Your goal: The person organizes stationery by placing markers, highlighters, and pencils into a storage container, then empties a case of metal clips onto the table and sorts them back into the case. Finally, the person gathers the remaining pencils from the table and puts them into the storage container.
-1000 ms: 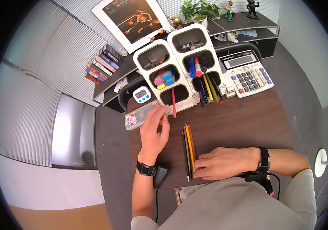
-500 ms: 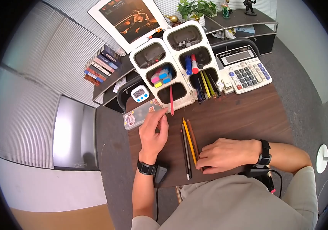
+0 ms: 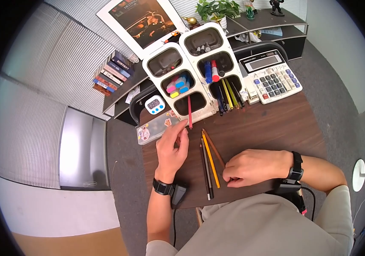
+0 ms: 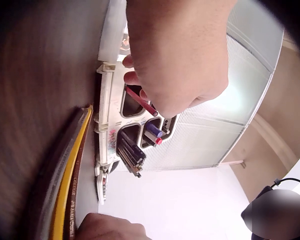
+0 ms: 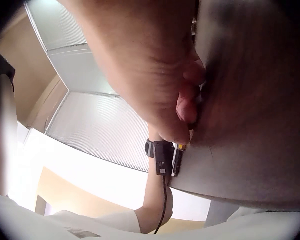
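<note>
My right hand (image 3: 255, 165) pinches the near end of a brown pencil (image 3: 214, 149) with curled fingers, low over the tabletop; that end is hidden under the hand. The pencil slants away from a yellow pencil (image 3: 212, 164), their far tips close together. A grey pencil (image 3: 208, 173) and a dark pencil (image 3: 203, 166) lie side by side left of the yellow one. My left hand (image 3: 171, 145) has loosely bent fingers and holds nothing, its fingertips near the organizer's front edge. Beside them a pinkish-red pencil (image 3: 190, 113) leans out of the lower left compartment of the white organizer (image 3: 203, 113).
Other organizer compartments hold highlighters (image 3: 178, 86), markers (image 3: 211, 72) and several dark and yellow pencils (image 3: 231, 97). A translucent case (image 3: 157, 127) and a white timer (image 3: 155, 104) stand at the left. A calculator (image 3: 272, 81) sits at the back right.
My right hand has moved right and slightly away from my body, drawing the brown pencil's near end away from the yellow pencil. My left hand has stayed near the organizer.
</note>
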The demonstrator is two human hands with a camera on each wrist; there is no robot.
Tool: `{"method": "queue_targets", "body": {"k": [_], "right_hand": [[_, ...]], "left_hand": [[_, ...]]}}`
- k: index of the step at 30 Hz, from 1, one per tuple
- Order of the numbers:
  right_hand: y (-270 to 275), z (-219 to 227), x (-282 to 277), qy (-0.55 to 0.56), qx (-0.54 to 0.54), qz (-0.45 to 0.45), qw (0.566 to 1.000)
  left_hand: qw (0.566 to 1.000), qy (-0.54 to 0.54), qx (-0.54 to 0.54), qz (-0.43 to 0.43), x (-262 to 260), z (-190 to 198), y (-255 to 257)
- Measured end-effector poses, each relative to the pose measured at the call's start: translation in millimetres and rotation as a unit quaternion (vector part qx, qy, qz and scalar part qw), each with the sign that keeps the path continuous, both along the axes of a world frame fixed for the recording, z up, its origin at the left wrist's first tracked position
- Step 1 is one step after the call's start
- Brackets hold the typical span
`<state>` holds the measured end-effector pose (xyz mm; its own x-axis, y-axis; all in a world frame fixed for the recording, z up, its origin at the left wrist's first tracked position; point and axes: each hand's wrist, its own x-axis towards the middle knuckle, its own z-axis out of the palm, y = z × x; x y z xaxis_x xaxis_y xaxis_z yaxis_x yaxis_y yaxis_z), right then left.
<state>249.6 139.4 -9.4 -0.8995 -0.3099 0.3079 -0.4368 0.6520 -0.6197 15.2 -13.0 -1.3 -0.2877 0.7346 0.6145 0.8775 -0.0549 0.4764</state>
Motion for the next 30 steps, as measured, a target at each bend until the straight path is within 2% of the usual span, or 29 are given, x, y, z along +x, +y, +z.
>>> {"method": "queue_targets", "body": {"k": [8, 13, 15, 22, 25, 30], "right_hand": [[3, 9, 1, -0.026, 0.022, -0.032, 0.999], [5, 9, 3, -0.028, 0.118, -0.058, 0.991], [7, 9, 3, -0.027, 0.117, -0.077, 0.99], [13, 1, 2, -0.014, 0.148, -0.154, 0.977], [15, 6, 2, -0.05, 0.147, -0.147, 0.977], [17, 3, 2, -0.02, 0.107, -0.153, 0.982]], "left_hand": [[1.0, -0.007, -0.006, -0.002, 2, -1, 1], [0.999, 0.002, 0.027, -0.018, 3, -2, 4], [1.0, -0.014, -0.022, -0.002, 4, -1, 1], [1.0, -0.004, -0.011, -0.007, 4, -2, 1], [1.0, -0.009, -0.011, -0.013, 4, -2, 2], [1.0, -0.013, -0.019, -0.014, 5, -1, 2]]}}
